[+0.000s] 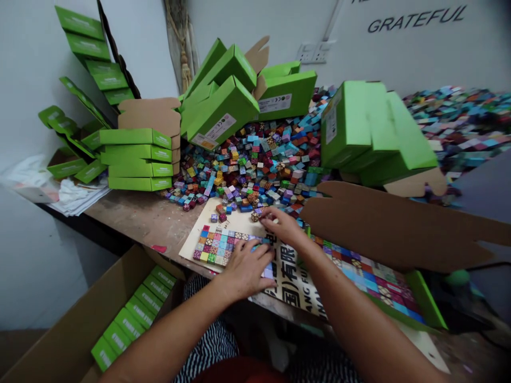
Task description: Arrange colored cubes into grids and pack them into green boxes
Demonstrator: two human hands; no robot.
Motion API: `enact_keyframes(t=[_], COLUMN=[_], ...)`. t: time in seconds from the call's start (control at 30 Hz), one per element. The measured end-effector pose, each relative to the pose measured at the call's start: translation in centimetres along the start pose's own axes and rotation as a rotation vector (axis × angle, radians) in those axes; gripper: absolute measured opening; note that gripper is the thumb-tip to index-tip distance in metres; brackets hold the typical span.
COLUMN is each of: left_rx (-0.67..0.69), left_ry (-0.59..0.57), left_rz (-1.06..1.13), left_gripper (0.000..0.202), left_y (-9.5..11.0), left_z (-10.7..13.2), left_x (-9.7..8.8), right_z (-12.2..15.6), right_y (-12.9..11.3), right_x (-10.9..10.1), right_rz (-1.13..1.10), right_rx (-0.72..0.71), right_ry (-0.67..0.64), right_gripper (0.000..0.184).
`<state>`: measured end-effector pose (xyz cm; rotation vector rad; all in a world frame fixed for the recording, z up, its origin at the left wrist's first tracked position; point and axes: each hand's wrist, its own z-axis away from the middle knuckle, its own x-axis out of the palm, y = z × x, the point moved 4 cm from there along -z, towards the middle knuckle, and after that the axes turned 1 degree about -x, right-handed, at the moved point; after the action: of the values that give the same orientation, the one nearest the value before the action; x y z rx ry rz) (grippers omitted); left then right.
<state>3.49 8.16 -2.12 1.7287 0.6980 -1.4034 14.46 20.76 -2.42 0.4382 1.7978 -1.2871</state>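
My left hand (248, 268) lies palm down with its fingers spread over a flat block of small patterned cubes (215, 246), set in tight rows on a printed cardboard sheet (288, 266). The right side of that block is partly hidden under the hand. Just beyond it, my right hand (281, 224) has its fingertips pinched at a small patterned cube (256, 215), near the edge of the loose pile. A few other loose cubes (222, 217) sit on the sheet, to the left of my right hand.
Behind lies a large heap of loose cubes (239, 170). Green boxes stand in a left stack (138, 167), a middle pile (223, 117) and a right group (355, 127). An open green box (427, 300) holds rows of cubes. Below left, a carton (75, 319) contains packed green boxes.
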Motion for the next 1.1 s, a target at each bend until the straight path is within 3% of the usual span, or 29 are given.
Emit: enact_keyframes(t=[0.07, 0.13, 0.23, 0.33, 0.4, 0.47, 0.67, 0.87, 1.1], left_rx=[0.021, 0.043, -0.039, -0.203, -0.272, -0.288, -0.214, -0.116, -0.043], left_ry=[-0.011, 0.001, 0.029, -0.059, -0.146, -0.194, -0.201, -0.341, -0.304], left_rz=[0.020, 0.052, 0.099, 0.154, 0.187, 0.221, 0.213, 0.121, 0.118], left_gripper=[0.064, 0.072, 0.085, 0.099, 0.108, 0.110, 0.107, 0.114, 0.109], left_y=[-0.1, -1.1, -5.0, -10.1, -12.6, -13.9, -14.3, -14.0, -13.7], left_z=[0.1, 0.6, 2.8, 5.6, 6.9, 7.4, 6.5, 5.7, 4.8], left_x=[-0.1, -0.6, -2.3, -3.6, -3.9, -3.8, -3.3, -4.1, -4.3], right_z=[0.1, 1.0, 3.8, 6.8, 7.9, 8.1, 7.2, 6.7, 6.4], right_y=[0.2, 0.3, -0.3, -1.4, -1.9, -2.3, -2.7, -2.9, -3.8], right_x=[-1.1, -1.9, -1.6, -0.2, 0.8, 1.7, 2.3, 2.6, 2.5], right_rz=[0.013, 0.031, 0.082, 0.203, 0.282, 0.302, 0.249, 0.270, 0.226], right_rx=[0.027, 0.031, -0.034, -0.075, -0.050, -0.032, -0.097, -0.128, -0.166], right_ry=[0.089, 0.077, -0.193, -0.464, -0.525, -0.525, -0.451, -0.487, -0.496], right_gripper=[0.041, 0.051, 0.061, 0.095, 0.112, 0.115, 0.100, 0.105, 0.099])
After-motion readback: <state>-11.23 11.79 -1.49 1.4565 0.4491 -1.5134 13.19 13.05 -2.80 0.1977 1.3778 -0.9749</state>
